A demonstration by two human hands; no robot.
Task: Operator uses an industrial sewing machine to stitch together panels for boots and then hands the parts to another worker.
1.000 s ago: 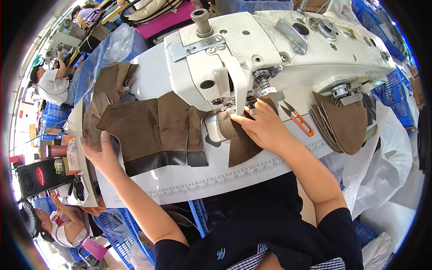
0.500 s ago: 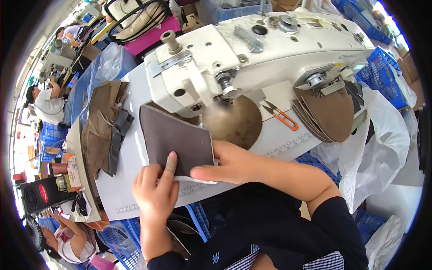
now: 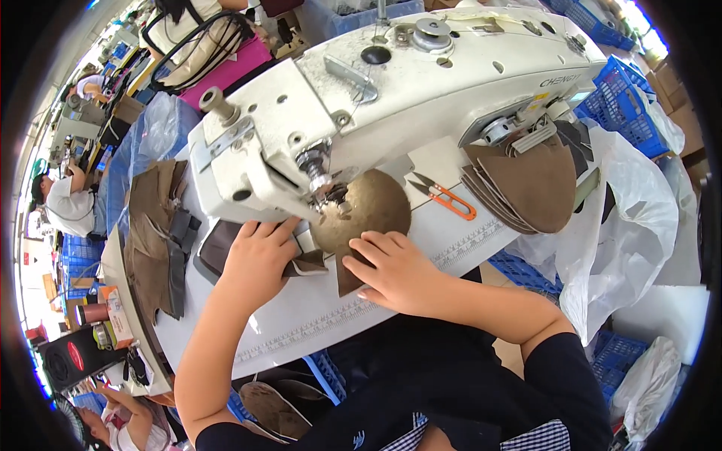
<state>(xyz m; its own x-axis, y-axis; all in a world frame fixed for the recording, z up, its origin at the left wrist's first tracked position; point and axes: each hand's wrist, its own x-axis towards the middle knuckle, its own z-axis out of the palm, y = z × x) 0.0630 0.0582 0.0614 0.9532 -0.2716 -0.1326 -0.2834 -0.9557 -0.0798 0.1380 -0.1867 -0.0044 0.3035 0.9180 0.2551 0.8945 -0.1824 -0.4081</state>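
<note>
Left hand (image 3: 257, 259) pressed on a dark piece (image 3: 218, 242) beside a white sewing machine (image 3: 316, 94), pinching or resting, cannot tell; right hand (image 3: 398, 272) laid unclenched on a rounded brown piece (image 3: 380, 207) by the needle mechanism (image 3: 329, 199), in from the surface's (image 3: 278, 329) near edge; keep both pieces flat, guide with even pressure, stay clear of the needle; hidden by left hand and machine: seam, needle tip, much of dark piece.

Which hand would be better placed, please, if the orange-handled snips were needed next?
Probably the right hand: it touches the rounded brown piece, and the snips lie beyond it on that side. The left hand, on the dark material, sits farther off and would likely cross the right.
</note>
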